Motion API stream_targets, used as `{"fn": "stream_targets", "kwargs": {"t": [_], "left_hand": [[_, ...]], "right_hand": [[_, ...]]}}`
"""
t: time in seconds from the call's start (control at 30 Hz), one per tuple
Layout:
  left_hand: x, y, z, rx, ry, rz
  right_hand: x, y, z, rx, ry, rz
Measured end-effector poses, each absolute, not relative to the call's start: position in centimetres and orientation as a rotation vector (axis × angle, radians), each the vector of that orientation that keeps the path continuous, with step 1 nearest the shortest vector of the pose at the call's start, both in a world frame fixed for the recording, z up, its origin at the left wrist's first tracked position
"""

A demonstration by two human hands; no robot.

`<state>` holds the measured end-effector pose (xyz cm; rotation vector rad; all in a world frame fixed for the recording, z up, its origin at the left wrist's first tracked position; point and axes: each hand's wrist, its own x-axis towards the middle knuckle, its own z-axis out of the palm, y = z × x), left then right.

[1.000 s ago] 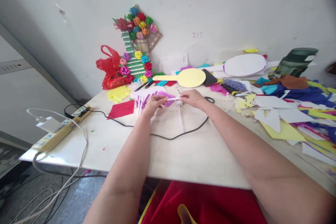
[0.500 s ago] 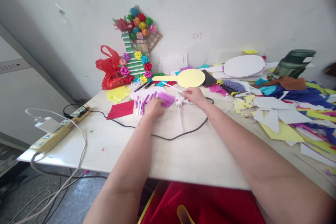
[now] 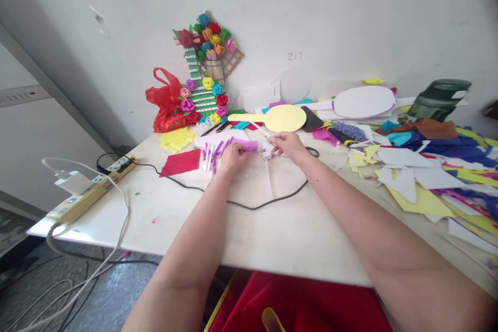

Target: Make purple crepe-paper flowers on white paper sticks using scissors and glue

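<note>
My left hand (image 3: 234, 158) is closed at the fingertips on a piece of purple paper (image 3: 251, 145) lying on the table. Between the fingers of my right hand (image 3: 287, 145) is a thin white stick (image 3: 259, 128), slanting up to the left. Beside the right hand, partly hidden by it, lies a white glue gun (image 3: 267, 149) with a translucent glue stick (image 3: 269, 179) jutting toward me. Left of my left hand, several small purple and white rolls (image 3: 210, 155) lie in a row on white paper. A red paper piece (image 3: 181, 162) is farther left.
A black cable (image 3: 249, 208) loops across the table from a power strip (image 3: 89, 192). Behind the hands lies a yellow paddle-shaped card (image 3: 286, 118). Paper flower decorations (image 3: 204, 93) and a red bag (image 3: 165, 101) stand against the wall. Paper scraps (image 3: 424, 166) and a green bottle (image 3: 439, 99) are at right.
My left hand has shifted slightly right over the purple paper, which now shows as a narrower band. The white stick in my right hand has tilted more steeply. The camera view has shifted slightly.
</note>
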<state>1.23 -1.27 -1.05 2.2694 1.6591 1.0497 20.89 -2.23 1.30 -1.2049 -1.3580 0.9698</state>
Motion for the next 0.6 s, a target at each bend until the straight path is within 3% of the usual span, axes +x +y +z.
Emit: {"fn": "stream_targets", "kwargs": {"t": [0.33,0.6], "left_hand": [[3.4,-2.5,-1.2,2.22,1.407,1.2],[3.3,-3.2,-0.7,2.089,1.24,1.283]], "right_hand": [[19.8,-2.7,0.7,-0.95,-1.409,1.233],[20.2,-2.4,0.5,-0.961,-1.367,1.137]]}}
